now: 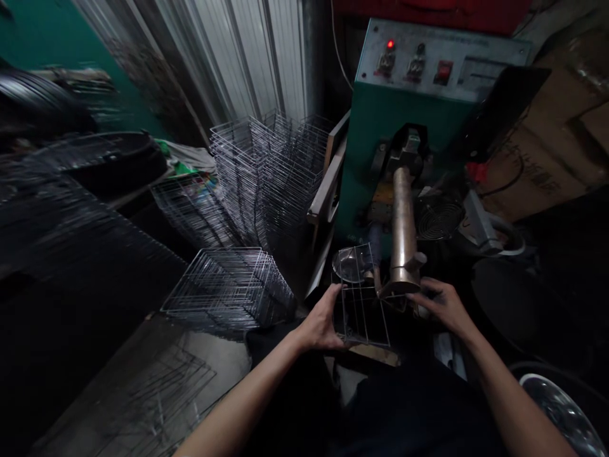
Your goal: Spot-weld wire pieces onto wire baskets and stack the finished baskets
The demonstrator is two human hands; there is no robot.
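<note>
The left hand [324,322] is holding a frame [362,314], seemingly positioning it, probably next needing steadiness. The right hand [443,304] is curling near the rod [404,222], hold unclear.

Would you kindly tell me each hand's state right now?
Left hand: holding the wire frame by its left side.
Right hand: half-curled beside the copper-colored cylinder; whether it holds anything cannot be told.

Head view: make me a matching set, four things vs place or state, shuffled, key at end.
1. Left hand
2. Right hand
3. Indicator lamp
4. Cardboard box

A. Lit red on the control panel
B. Brown, printed with dark characters
C. Holding the wire frame by its left side
D. Just right of the lower end of the metal cylinder

Pairs: 1-C, 2-D, 3-A, 4-B
</note>
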